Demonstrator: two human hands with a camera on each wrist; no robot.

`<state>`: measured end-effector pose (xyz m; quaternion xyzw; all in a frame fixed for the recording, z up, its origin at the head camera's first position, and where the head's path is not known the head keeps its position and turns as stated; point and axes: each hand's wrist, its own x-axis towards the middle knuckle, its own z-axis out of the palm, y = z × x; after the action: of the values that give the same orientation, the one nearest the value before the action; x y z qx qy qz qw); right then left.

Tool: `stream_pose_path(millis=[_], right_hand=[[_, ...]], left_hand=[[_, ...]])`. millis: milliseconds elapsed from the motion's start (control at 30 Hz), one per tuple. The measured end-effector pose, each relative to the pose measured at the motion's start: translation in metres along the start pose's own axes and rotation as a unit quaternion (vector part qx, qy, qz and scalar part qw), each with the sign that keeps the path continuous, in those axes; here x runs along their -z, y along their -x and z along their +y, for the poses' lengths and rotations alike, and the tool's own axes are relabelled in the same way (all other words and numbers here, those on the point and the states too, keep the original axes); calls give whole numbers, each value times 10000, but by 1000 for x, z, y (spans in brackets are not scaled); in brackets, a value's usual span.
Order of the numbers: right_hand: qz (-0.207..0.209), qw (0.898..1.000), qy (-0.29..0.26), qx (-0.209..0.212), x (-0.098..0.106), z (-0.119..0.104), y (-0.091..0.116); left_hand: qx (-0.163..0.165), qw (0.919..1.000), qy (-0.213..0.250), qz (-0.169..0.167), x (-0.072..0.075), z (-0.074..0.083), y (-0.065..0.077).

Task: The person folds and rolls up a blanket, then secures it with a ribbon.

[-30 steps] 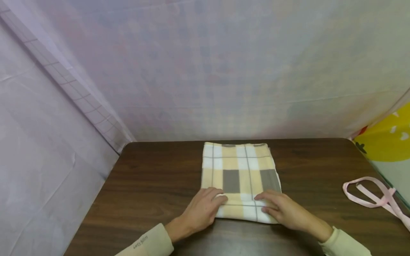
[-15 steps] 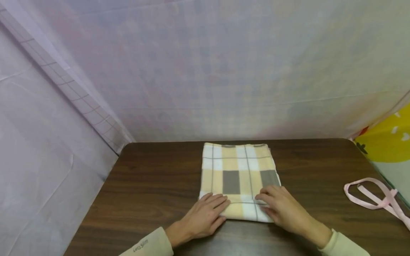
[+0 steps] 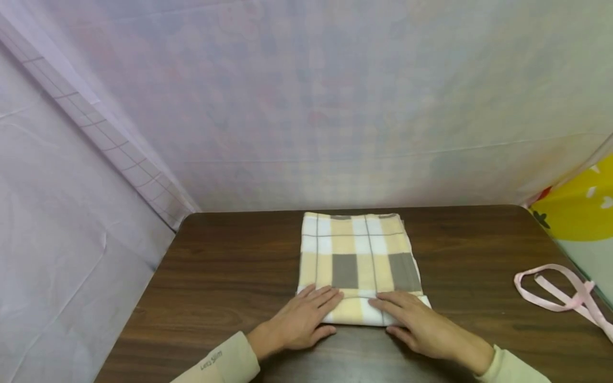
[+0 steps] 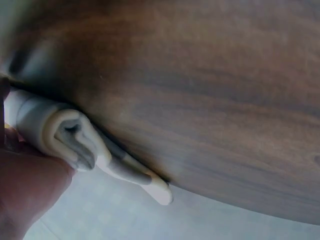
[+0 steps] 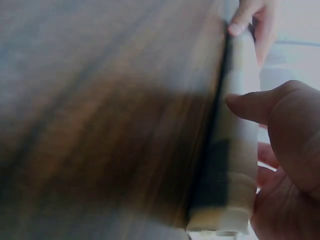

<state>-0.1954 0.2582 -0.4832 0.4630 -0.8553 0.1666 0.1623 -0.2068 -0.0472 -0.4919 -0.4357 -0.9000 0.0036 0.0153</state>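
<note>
A checked blanket (image 3: 345, 271) in yellow, white and grey lies folded on the table, its near end turned into a roll. My left hand (image 3: 304, 322) lies on the roll's left part, fingers on top and thumb at the near side. My right hand (image 3: 421, 324) holds the right part likewise. In the right wrist view, the right thumb (image 5: 250, 105) presses the near face of the rolled blanket (image 5: 240, 150), with fingers on the other side. The left wrist view shows the roll's spiral end (image 4: 72, 137) beside my left hand (image 4: 30, 190).
A pink strap (image 3: 546, 306) lies looped near the right edge of the dark wooden table (image 3: 225, 255). Pale cloth (image 3: 306, 106) hangs behind the table, and a white sheet (image 3: 62, 239) hangs at the left. A yellow patterned cloth (image 3: 579, 207) is at the right.
The near edge has shifted slightly away from me, and the roll's right end now sticks out past the blanket's side. My left fingers spread over the roll; my right hand moved down beside it.
</note>
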Motion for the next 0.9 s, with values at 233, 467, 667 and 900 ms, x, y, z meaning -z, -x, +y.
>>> stream_pose_path(millis=[233,467,667,900], right_hand=[[-199,9993,-279,-112,-2,7,0],[-315,9984,-366,-306,-4,8,-2],[-332,9980,-340,-422,-4,7,-3],[-206,9984,-195,-493,-3,6,-4]], left_hand=[[-74,10000,35,18,-1,-5,-3],[-218,9994,-51,248,2,-8,-4],[-183,9997,35,172,3,-8,-5],[-214,9996,-56,167,3,-8,-6]])
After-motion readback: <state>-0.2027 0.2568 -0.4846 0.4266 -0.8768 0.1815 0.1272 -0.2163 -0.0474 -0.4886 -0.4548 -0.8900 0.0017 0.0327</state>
